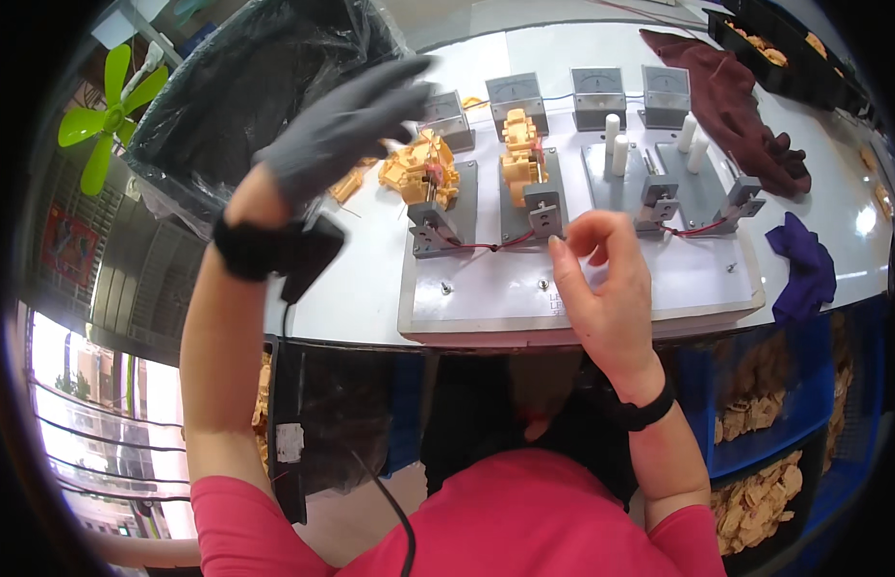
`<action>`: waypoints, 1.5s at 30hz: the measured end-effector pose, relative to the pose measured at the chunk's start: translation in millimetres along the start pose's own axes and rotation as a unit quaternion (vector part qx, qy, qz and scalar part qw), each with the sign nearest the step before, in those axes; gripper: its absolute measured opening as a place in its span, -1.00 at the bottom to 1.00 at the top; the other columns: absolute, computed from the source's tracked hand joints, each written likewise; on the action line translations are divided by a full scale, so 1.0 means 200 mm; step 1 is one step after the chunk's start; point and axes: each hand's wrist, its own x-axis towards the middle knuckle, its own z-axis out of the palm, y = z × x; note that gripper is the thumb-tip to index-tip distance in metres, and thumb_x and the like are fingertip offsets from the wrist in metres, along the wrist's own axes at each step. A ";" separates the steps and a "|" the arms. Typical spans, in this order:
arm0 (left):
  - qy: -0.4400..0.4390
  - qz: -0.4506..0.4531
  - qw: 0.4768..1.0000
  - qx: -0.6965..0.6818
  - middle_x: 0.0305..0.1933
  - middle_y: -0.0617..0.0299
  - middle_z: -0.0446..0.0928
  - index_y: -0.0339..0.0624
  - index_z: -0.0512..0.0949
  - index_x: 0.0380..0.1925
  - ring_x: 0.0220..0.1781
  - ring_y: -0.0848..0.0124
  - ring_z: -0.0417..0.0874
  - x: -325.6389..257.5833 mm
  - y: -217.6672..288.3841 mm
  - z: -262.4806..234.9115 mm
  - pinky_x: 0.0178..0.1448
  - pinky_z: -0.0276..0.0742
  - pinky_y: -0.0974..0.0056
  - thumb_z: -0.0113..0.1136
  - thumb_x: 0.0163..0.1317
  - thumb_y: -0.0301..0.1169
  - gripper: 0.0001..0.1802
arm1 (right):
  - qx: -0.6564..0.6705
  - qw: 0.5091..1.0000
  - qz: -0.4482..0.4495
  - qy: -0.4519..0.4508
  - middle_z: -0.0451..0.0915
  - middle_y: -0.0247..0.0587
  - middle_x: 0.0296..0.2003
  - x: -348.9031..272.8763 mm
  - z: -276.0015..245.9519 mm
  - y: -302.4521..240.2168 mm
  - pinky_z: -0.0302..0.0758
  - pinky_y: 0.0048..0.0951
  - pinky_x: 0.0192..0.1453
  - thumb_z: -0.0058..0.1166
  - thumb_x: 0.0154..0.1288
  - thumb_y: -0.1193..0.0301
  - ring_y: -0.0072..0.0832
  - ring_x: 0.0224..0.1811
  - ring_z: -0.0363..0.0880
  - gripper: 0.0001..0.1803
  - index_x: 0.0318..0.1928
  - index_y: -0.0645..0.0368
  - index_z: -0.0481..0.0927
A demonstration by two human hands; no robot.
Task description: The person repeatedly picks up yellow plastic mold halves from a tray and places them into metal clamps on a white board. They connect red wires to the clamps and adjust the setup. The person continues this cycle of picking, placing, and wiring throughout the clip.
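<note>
My left hand (346, 135), in a dark grey glove, is raised at the left with its fingers stretched out and slightly smeared by motion. Nothing shows in it. Just beyond it, tan plastic assemblies (418, 168) sit on the leftmost grey test fixture (457, 213). Another tan plastic assembly (517, 163) stands on the second fixture (515, 223). My bare right hand (609, 284) hovers by that fixture's metal bracket (543, 213). Its fingers are loosely curled, thumb and forefinger tips close together, with nothing visible between them. Whether it touches the bracket is unclear.
Two more fixtures with white posts (620, 154) stand at the right of the white board (649, 279). Several grey meters (598, 91) line its back. A plastic-lined bin (216, 106) is at the far left; a brown cloth (731, 106) and purple cloth (803, 269) lie right.
</note>
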 end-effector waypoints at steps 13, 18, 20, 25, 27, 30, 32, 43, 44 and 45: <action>0.028 -0.132 0.977 0.167 0.36 -0.10 0.40 -0.12 0.38 0.35 0.30 0.10 0.50 0.03 -1.13 -0.05 0.37 0.38 0.18 0.15 0.32 0.06 -0.29 | -0.149 0.967 0.004 -0.205 0.52 -0.07 -0.19 0.01 -0.03 -0.07 0.45 -0.22 0.01 0.23 0.17 0.59 -0.12 -0.10 0.52 -0.89 -0.31 0.30 0.56; -0.026 -0.194 0.970 0.144 0.38 -0.19 0.32 -0.04 0.23 0.45 0.33 0.03 0.48 0.31 -1.10 0.15 0.39 0.38 0.15 0.33 0.00 0.15 0.03 | -0.154 0.965 0.014 -0.210 0.54 -0.10 -0.19 0.02 -0.04 -0.08 0.49 -0.25 -0.01 0.29 0.16 0.54 -0.17 -0.10 0.54 -0.86 -0.28 0.29 0.60; -0.046 -0.209 0.964 0.159 0.35 -0.20 0.34 -0.03 0.23 0.44 0.31 0.01 0.49 0.34 -1.10 0.19 0.37 0.40 0.14 0.35 -0.07 0.13 0.06 | -0.153 0.967 0.016 -0.204 0.54 -0.11 -0.19 0.02 -0.03 -0.08 0.50 -0.27 -0.02 0.31 0.15 0.52 -0.19 -0.10 0.55 -0.84 -0.27 0.28 0.61; 0.049 -0.204 0.973 0.097 0.24 -0.12 0.46 -0.19 0.28 0.40 0.29 0.08 0.51 0.17 -1.26 0.12 0.32 0.44 0.19 0.39 -0.08 0.03 0.03 | -0.110 0.980 0.021 -0.167 0.56 -0.13 -0.20 0.00 -0.01 -0.08 0.53 -0.29 -0.07 0.31 0.17 0.52 -0.24 -0.13 0.57 -0.83 -0.22 0.25 0.62; 0.096 -0.257 0.958 -0.079 0.19 0.03 0.49 -0.18 0.33 0.35 0.25 0.21 0.51 0.05 -1.21 0.08 0.26 0.47 0.24 0.40 -0.02 -0.03 -0.07 | -0.092 0.986 0.004 -0.140 0.58 -0.15 -0.20 0.00 -0.03 -0.08 0.52 -0.33 -0.08 0.28 0.20 0.55 -0.27 -0.15 0.57 -0.84 -0.20 0.23 0.62; 0.109 -0.253 0.862 -0.426 0.08 0.17 0.51 -0.15 0.43 0.13 0.14 0.37 0.50 -0.18 -1.30 -0.10 0.18 0.53 0.30 0.34 0.17 -0.22 -0.45 | -0.040 0.993 -0.046 -0.097 0.60 -0.17 -0.18 -0.02 -0.08 -0.05 0.50 -0.41 -0.09 0.22 0.25 0.58 -0.34 -0.17 0.56 -0.85 -0.16 0.22 0.60; 0.114 -0.127 0.825 -0.539 0.04 0.18 0.50 -0.14 0.45 -0.01 0.10 0.40 0.51 -0.35 -1.43 -0.15 0.19 0.54 0.31 0.27 0.27 -0.32 -0.66 | 0.010 0.997 -0.049 -0.060 0.61 -0.18 -0.18 -0.04 -0.09 -0.03 0.48 -0.46 -0.09 0.19 0.28 0.59 -0.39 -0.18 0.55 -0.86 -0.14 0.22 0.60; 0.066 -0.090 0.530 -0.840 0.10 0.06 0.45 -0.25 0.33 0.30 -0.03 0.33 0.51 -0.75 -0.70 0.16 0.04 0.55 0.29 0.23 0.29 -0.05 -0.30 | -0.159 0.969 -0.034 -0.186 0.55 -0.06 -0.27 -0.01 -0.13 -0.09 0.49 -0.26 -0.05 0.18 0.29 0.47 -0.17 -0.16 0.56 -0.82 -0.12 0.27 0.58; 0.068 -0.093 0.536 -0.836 0.09 0.07 0.45 -0.24 0.33 0.29 -0.06 0.35 0.51 -0.75 -0.68 0.19 0.02 0.54 0.30 0.22 0.29 -0.04 -0.30 | -0.188 0.961 -0.058 -0.193 0.54 -0.05 -0.28 -0.02 -0.11 -0.08 0.49 -0.24 -0.04 0.20 0.28 0.47 -0.15 -0.15 0.55 -0.80 -0.13 0.27 0.58; 0.069 -0.095 0.541 -0.833 0.08 0.08 0.45 -0.23 0.33 0.29 -0.08 0.36 0.50 -0.75 -0.67 0.21 0.01 0.54 0.30 0.22 0.29 -0.03 -0.30 | -0.198 0.960 -0.069 -0.186 0.52 -0.07 -0.31 -0.01 -0.09 -0.07 0.48 -0.20 -0.03 0.21 0.26 0.44 -0.12 -0.13 0.53 -0.83 -0.20 0.26 0.58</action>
